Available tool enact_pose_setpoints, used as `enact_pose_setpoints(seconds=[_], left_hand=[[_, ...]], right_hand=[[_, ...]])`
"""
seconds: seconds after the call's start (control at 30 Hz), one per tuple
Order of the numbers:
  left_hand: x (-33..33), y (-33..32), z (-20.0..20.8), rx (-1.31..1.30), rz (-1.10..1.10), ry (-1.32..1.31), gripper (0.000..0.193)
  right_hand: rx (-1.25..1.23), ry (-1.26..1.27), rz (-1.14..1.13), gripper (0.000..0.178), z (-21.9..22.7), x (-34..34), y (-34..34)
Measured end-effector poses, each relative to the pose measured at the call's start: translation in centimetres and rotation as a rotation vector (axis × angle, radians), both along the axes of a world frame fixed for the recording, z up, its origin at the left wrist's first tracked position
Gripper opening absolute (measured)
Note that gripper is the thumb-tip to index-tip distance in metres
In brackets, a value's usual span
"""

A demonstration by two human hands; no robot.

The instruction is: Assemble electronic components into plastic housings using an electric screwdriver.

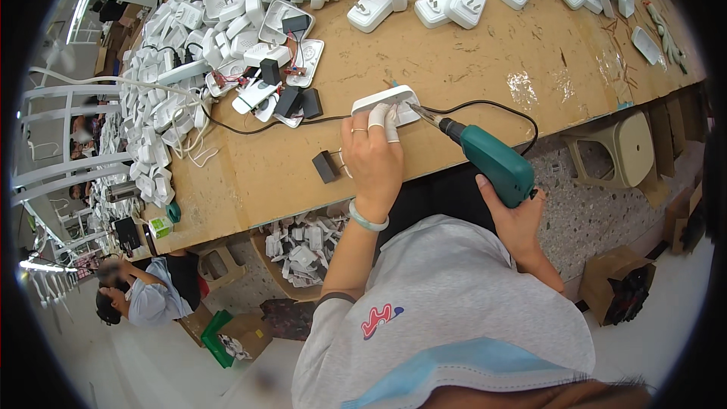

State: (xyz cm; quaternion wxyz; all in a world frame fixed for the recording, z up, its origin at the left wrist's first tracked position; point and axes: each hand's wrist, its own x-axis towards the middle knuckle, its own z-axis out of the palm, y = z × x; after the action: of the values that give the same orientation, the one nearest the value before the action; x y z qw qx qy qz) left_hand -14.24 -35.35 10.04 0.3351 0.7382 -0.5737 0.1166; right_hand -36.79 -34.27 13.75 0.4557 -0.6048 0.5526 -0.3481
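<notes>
My left hand (374, 170), with white covers on some fingers, is closed on a white plastic plug-in casing (385, 97) and holds it against the cardboard-coloured tabletop (447, 68). My right hand (515, 223) is wrapped round the rear of a corded green electric screwdriver (491, 157). The tool's tip reaches the open side of the casing, beside my left fingertips; the exact contact point is too small to make out. A small black block (326, 167) lies just left of my left wrist. Several more black blocks (311, 103) sit with wired circuit parts farther left.
White casings (219, 23) are heaped over the table's left and far sides. A black cord (257, 129) crosses behind my hands. Below the table edge stands a box of white parts (303, 250). A beige stool (628, 151) is at right; another person (151, 295) sits at lower left.
</notes>
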Motion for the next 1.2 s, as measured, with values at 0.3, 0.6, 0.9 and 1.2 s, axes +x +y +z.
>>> enact_pose_setpoints(seconds=[0.3,0.6,0.9,1.2], left_hand=[[-1.0,-0.9,-0.1,0.016,0.129,-0.106,0.014],[-1.0,-0.9,-0.4,0.130,0.152,-0.152,0.016],[-1.0,-1.1,-0.7,0.122,0.153,-0.137,0.016],[-1.0,-1.2,-0.7,0.127,0.156,-0.150,0.017]], right_hand=[[-0.011,0.006,0.031,0.021,-0.7,1.2,-0.9],[-0.014,-0.013,0.036,0.025,-0.8,1.8,-1.4],[-0.062,0.000,0.070,0.022,-0.9,1.8,-1.8],[-0.081,-0.002,0.080,0.020,-0.9,1.7,-1.9]])
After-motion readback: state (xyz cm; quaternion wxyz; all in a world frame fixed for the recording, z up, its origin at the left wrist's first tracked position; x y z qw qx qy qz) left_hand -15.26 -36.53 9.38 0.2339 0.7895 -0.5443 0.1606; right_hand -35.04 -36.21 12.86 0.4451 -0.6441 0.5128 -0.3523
